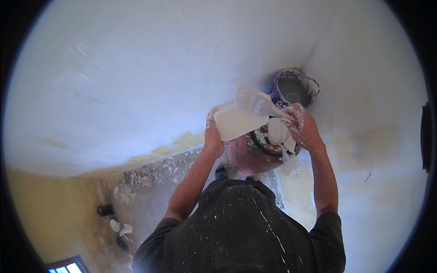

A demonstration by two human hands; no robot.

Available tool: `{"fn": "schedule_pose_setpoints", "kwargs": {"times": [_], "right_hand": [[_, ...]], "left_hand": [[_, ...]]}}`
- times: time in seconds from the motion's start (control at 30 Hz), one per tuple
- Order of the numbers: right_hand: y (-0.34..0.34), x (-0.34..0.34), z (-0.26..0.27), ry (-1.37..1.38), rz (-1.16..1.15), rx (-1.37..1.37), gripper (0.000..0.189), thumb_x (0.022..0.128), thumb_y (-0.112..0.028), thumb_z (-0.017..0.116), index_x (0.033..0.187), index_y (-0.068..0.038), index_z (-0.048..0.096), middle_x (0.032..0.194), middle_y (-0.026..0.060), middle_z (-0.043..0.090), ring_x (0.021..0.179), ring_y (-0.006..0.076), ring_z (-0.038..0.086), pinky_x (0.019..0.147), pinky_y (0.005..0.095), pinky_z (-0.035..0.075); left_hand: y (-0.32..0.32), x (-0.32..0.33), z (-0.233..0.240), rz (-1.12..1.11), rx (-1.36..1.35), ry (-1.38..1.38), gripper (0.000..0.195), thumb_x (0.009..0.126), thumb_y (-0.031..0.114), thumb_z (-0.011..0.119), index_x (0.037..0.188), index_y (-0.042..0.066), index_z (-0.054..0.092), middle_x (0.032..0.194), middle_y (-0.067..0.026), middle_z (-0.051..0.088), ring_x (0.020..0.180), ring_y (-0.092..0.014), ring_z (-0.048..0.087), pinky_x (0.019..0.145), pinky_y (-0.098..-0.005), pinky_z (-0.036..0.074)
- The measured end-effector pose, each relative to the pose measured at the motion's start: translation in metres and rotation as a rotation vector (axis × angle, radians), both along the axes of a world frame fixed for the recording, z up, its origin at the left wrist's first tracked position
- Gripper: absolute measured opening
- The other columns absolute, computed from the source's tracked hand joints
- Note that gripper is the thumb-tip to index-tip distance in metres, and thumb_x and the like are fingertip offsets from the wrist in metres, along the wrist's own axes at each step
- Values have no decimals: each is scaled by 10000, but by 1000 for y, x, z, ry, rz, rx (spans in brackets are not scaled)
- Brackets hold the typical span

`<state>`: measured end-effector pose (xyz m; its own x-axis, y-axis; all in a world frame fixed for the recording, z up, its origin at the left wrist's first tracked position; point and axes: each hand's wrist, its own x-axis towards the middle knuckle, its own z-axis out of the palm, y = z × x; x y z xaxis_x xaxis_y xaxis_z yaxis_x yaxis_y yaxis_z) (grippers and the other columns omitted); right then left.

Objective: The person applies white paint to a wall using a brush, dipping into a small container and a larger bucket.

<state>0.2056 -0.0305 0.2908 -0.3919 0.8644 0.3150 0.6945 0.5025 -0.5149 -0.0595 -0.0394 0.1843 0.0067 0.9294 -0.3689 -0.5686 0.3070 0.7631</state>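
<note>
My left hand (215, 134) grips the left edge of a shallow pan (239, 124) that holds a smooth cream-white paste. My right hand (302, 126) is closed around the handle of a wide paintbrush (254, 99), whose bristles are coated white and point left over the pan's upper edge. Under both hands stands a reddish drum (249, 157) with a dark, paste-smeared top. On that top, beside my right hand, lies a white lump in a clear plastic bag (278, 131). White splashes cover both hands and forearms.
A dark, paint-spattered bucket (295, 88) with greyish contents stands in the wall corner beyond the drum. White-coated walls (136, 75) rise ahead and at right, yellow below. Spatters mark the floor (160, 184). A dark container (105, 210) and white pieces (125, 229) lie at lower left.
</note>
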Motion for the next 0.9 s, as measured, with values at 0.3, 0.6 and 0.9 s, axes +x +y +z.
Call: {"fn": "schedule_pose_setpoints", "kwargs": {"times": [0.3, 0.6, 0.9], "right_hand": [[-11, 7, -10, 50, -37, -65, 234, 802, -119, 608, 1028, -61, 591, 967, 102, 591, 876, 309, 593, 771, 396, 476], [37, -19, 87, -763, 349, 405, 115, 770, -144, 590, 861, -100, 644, 810, 59, 632, 724, 236, 623, 668, 368, 480], [66, -65, 101, -938, 523, 473, 73, 737, -113, 604, 679, -89, 642, 730, 76, 641, 735, 250, 653, 623, 380, 497]], "left_hand": [[-6, 19, 19, 52, -15, 27, 538, 974, 504, 144, 1363, 175, 316, 1281, -95, 491, 1103, -280, 557, 771, -469, 532], [-6, 30, 15, -76, 27, 135, 539, 974, 503, 179, 1362, 152, 313, 1259, -107, 507, 1073, -282, 578, 754, -458, 548], [-10, 45, 40, -152, 28, 132, 545, 966, 523, 190, 1364, 166, 298, 1265, -105, 494, 1060, -256, 581, 681, -438, 570]]}}
